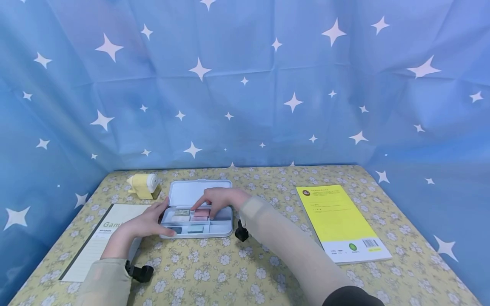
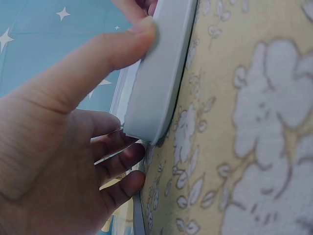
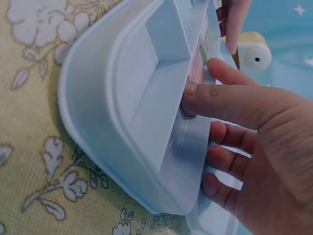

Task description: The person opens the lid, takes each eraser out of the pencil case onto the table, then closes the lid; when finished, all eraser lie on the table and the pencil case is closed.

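Blue cloth scattered with white stars [image 1: 245, 85] hangs behind and to both sides of the table [image 1: 268, 272], which wears a yellow cover printed with small white flowers. On its right part lies a yellow booklet [image 1: 340, 221] with a white strip and a barcode at the near end; on the left lies a pale lined notebook [image 1: 99, 242] with a dark edge, partly under the left forearm. The open pale grey case [image 1: 226, 223] sits near the middle of the table, its lid [image 1: 187, 193] laid back flat on the far side, its tray split into compartments that hold small pink, grey and green blocks. A yellow and white roller-shaped object [image 1: 144, 185] stands just beyond the notebook, left of the lid.

The left hand [image 1: 143, 223] steadies the case at its left end: the thumb presses flat on the rim while the other fingers [image 2: 117, 166] lie loosely curled beside the wall, not clearly gripping it. The right hand [image 1: 220, 199] reaches over the tray from the right, fingers relaxed and slightly spread, the fingertips [image 3: 191, 95] resting on a pink block [image 1: 201, 213] in a middle compartment; nothing is pinched.
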Action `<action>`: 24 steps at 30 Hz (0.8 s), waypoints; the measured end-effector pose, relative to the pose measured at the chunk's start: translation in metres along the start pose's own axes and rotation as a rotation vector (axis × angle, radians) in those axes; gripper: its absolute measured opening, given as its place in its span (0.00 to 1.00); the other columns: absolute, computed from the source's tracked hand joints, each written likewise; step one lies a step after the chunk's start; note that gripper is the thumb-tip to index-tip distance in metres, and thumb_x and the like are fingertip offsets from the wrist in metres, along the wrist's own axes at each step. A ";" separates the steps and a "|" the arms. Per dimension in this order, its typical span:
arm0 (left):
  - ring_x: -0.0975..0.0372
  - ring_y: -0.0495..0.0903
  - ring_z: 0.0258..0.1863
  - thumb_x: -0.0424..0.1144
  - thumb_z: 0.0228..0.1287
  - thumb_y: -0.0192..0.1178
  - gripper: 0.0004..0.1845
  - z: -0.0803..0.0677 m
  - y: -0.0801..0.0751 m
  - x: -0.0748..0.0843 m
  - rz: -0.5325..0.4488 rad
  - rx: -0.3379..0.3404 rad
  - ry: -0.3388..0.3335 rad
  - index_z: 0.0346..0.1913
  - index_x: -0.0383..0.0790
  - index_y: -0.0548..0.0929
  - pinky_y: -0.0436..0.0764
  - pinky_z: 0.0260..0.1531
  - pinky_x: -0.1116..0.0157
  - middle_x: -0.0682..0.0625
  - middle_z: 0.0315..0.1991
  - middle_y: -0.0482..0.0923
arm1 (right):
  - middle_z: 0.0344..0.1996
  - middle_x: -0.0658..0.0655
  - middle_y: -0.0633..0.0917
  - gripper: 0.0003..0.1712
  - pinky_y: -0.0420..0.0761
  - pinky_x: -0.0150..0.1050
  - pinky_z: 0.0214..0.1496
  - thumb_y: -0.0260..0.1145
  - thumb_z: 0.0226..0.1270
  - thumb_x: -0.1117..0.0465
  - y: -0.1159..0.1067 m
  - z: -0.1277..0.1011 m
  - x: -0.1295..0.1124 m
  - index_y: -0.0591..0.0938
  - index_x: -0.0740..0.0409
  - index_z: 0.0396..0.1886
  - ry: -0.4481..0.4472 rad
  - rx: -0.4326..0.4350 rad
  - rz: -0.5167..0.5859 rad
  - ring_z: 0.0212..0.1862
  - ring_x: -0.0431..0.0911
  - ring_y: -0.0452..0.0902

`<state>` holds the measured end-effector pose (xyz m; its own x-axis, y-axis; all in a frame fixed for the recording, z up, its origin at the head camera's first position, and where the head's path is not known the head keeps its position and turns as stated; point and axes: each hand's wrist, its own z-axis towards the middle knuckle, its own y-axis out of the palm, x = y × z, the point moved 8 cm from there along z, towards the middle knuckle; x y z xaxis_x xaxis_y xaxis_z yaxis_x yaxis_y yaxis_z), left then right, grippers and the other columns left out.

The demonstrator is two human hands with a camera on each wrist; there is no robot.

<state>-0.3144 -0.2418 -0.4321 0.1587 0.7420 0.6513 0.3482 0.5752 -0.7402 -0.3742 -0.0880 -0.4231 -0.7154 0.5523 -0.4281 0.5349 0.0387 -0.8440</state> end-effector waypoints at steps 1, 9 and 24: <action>0.33 0.50 0.68 0.52 0.45 0.76 0.66 0.000 0.000 0.000 0.001 0.000 0.000 0.75 0.25 0.41 0.58 0.61 0.37 0.27 0.69 0.47 | 0.18 0.47 0.50 0.37 0.55 0.31 0.25 0.71 0.58 0.69 0.000 0.000 0.000 0.76 0.36 0.65 0.004 0.002 -0.011 0.20 0.42 0.46; 0.33 0.49 0.68 0.52 0.45 0.76 0.66 0.001 0.001 -0.001 0.008 0.000 -0.005 0.75 0.26 0.41 0.57 0.61 0.36 0.27 0.70 0.46 | 0.38 0.53 0.74 0.35 0.61 0.31 0.33 0.72 0.59 0.65 -0.002 -0.003 -0.004 0.77 0.35 0.64 0.032 0.017 -0.104 0.32 0.42 0.59; 0.33 0.49 0.68 0.52 0.45 0.76 0.66 0.001 0.001 -0.001 0.018 -0.002 -0.011 0.75 0.26 0.41 0.59 0.60 0.37 0.26 0.70 0.46 | 0.38 0.49 0.73 0.35 0.66 0.32 0.38 0.71 0.60 0.67 -0.001 -0.003 -0.005 0.77 0.33 0.64 0.058 0.027 -0.162 0.37 0.42 0.65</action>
<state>-0.3148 -0.2415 -0.4332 0.1545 0.7562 0.6358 0.3471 0.5609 -0.7516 -0.3701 -0.0883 -0.4196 -0.7639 0.5875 -0.2672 0.4020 0.1092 -0.9091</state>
